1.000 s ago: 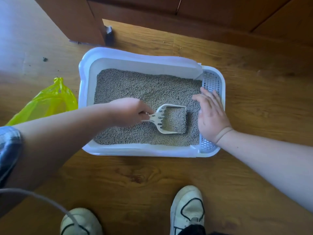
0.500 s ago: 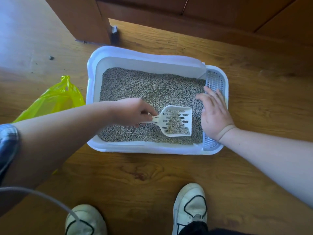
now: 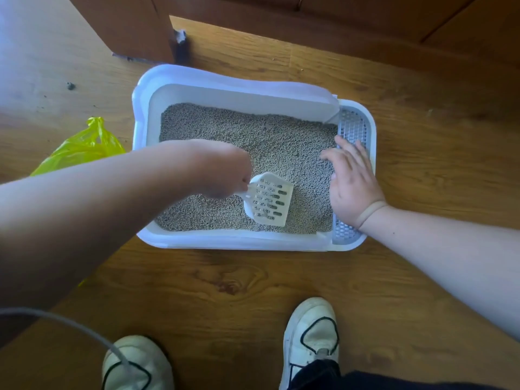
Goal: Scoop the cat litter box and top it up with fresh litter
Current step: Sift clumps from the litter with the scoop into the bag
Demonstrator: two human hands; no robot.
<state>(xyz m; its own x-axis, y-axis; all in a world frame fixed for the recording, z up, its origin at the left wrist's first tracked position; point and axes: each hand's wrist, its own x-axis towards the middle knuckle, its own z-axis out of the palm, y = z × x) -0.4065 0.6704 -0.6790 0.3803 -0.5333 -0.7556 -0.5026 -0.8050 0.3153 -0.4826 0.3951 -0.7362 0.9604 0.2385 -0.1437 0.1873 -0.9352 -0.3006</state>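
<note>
A white litter box (image 3: 225,88) full of grey litter (image 3: 267,136) sits on the wooden floor. My left hand (image 3: 222,170) grips the handle of a white slotted scoop (image 3: 268,199), which hangs just above the litter near the box's front edge, its slots nearly empty with a few grains stuck in them. My right hand (image 3: 351,184) lies flat with straight fingers on the box's right side, over the grey perforated grate (image 3: 353,128).
A yellow plastic bag (image 3: 81,147) lies on the floor left of the box. Dark wooden furniture (image 3: 126,26) stands behind it. My two white shoes (image 3: 309,336) are near the bottom edge, and a grey cable (image 3: 70,325) crosses the lower left.
The scoop went from full of litter to sifted nearly empty and has tilted and shifted toward the box's front. My right hand stayed on the grate side.
</note>
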